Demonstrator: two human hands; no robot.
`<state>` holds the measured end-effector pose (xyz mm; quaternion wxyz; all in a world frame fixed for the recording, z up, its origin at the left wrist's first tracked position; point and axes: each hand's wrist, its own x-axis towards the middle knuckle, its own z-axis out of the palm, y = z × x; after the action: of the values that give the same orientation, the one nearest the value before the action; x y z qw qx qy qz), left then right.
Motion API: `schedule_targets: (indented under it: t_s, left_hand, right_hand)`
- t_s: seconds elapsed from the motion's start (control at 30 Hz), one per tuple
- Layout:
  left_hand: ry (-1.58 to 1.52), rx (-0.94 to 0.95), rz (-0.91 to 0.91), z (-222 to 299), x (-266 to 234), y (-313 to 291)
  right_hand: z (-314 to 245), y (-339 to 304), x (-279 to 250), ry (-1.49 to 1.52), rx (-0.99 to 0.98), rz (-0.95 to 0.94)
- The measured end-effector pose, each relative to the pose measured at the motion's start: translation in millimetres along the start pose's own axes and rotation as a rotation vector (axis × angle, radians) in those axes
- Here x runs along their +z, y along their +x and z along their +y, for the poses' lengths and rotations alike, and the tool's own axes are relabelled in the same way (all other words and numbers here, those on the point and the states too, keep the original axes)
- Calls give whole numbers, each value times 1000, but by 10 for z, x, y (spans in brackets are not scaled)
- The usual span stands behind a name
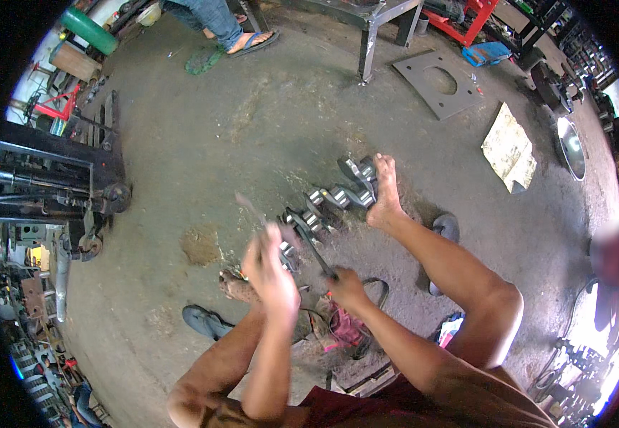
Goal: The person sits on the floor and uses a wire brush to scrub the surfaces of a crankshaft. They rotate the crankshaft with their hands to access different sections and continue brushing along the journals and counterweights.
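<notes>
A shiny metal crankshaft [336, 197] lies slantwise on the floor between my bare feet. My right foot [386, 189] rests against its far end, my left foot [238, 287] is beside its near end. A narrow dark strip [314, 251] runs across a near journal of the crankshaft; whether it wraps fully round cannot be seen. My right hand [348, 289] is closed on the strip's near end. My left hand [272, 267], raised over the crankshaft's near end and smeared by motion, appears closed on the other end, a blurred tail sticking out past the fingers.
Grey sandals [208, 322] lie by my feet, pink cloth [345, 327] below my right hand. Heavy machinery [59, 192] stands left. A steel plate [438, 82], a cardboard sheet [510, 150] and a metal basin [571, 148] are far right. Another person's foot [252, 41] stands beyond.
</notes>
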<state>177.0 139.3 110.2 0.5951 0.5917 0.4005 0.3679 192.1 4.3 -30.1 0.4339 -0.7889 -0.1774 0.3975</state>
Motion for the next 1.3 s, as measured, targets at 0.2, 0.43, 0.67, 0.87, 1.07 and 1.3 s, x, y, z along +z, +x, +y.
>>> schedule_targets:
  t_s: [0.2, 0.43, 0.67, 0.87, 1.07, 1.3]
  left_hand:
    - [173, -213, 2, 164, 118, -1124]
    - [131, -358, 57, -516, 208, -960]
    - [414, -176, 88, -1410, 127, -637]
    - [382, -185, 160, -2073, 99, -101]
    - [430, -22, -102, -1438, -52, 1102]
    - [130, -15, -212, 73, -20, -391]
  right_hand:
    - [257, 594, 334, 21, -153, 111]
    - [292, 72, 143, 192, 42, 13]
    - [16, -722, -304, 55, -97, 126]
    - [-102, -1399, -787, -20, 20, 39]
    - [-108, -1738, -897, -36, 257, -132]
    - [465, 286, 312, -161, -128, 86]
